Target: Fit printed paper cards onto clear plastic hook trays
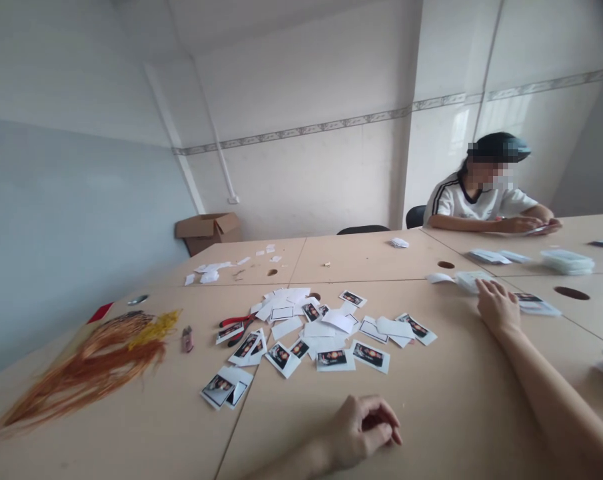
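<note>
My left hand [364,430] rests on its side near the front of the table, fingers loosely curled with a gap inside and nothing visible in it. To the right, my right hand [500,308] stretches forward, palm down, its fingertips at the edge of a small pile of clear plastic sleeves [471,281]. Its thumb is hidden. Dark printed cards [370,356] and white paper slips [326,328] lie in a loose heap ahead of my left hand. Beside my right hand is a stack of printed cards in sleeves [537,304].
Red-handled pliers [236,327] lie partly under the heap, and small pink clippers [187,339] farther left. Orange strands [101,373] and yellow strands [156,328] cover the left side. A co-worker [486,193] sits across, holding something thin. Sleeve stacks [567,261] stand at right.
</note>
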`<state>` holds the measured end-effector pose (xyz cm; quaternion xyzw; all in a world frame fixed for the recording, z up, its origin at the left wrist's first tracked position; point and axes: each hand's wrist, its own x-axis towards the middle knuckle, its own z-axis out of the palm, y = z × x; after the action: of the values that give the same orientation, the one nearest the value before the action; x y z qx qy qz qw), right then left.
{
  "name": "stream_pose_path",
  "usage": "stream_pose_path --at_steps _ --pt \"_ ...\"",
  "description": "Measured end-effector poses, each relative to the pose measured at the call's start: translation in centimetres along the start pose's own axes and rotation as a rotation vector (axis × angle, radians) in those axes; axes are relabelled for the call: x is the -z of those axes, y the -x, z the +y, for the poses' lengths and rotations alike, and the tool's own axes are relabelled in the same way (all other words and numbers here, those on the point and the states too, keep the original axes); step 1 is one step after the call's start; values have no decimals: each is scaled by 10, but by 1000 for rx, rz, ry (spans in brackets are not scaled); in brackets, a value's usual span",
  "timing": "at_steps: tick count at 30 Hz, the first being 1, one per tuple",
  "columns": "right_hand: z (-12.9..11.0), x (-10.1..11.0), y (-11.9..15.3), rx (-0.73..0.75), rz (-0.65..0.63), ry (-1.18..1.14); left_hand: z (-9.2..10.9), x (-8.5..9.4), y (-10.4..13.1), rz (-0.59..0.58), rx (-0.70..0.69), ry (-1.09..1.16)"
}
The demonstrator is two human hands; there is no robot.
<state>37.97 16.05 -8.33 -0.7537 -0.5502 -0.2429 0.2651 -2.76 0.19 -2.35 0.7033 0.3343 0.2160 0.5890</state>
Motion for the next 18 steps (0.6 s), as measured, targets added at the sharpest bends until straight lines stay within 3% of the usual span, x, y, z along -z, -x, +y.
stream_pose_path --at_steps 18 --pt "1 2 -3 -68 -17 -44 1 0 1 -2 28 -57"
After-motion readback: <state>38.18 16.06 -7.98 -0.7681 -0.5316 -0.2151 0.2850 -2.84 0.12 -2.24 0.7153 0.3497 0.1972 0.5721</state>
